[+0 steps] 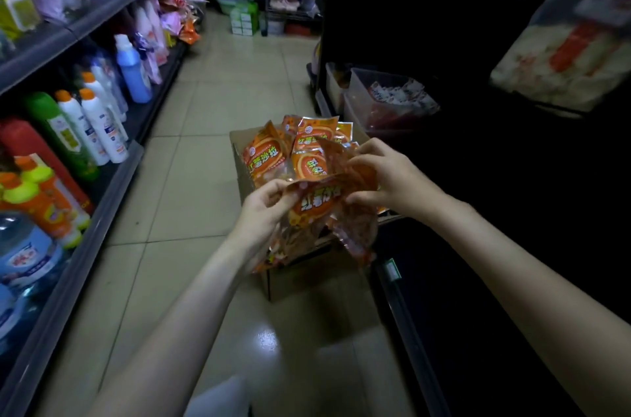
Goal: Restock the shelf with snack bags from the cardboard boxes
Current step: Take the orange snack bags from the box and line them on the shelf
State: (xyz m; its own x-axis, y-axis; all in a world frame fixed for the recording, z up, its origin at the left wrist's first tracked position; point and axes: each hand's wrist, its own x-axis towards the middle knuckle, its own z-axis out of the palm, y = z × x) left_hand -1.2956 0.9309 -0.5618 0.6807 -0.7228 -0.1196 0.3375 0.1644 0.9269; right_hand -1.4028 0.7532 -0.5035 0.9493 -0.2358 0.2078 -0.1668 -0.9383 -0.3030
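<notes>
An open cardboard box stands on the aisle floor against the dark right-hand shelf. Orange snack bags fill it, several standing upright at its far end. Above the box's near half I hold a bunch of the same orange snack bags. My left hand grips the bunch from the left, thumb on top. My right hand pinches its upper right edge with curled fingers. More bags hang below my hands and hide the box's near rim.
A grey shelf of detergent and cleaner bottles runs along the left. The right-hand shelf is dark, with a clear bin of packets low down and bags hanging above. Tiled floor leads to stacked goods at the aisle's end.
</notes>
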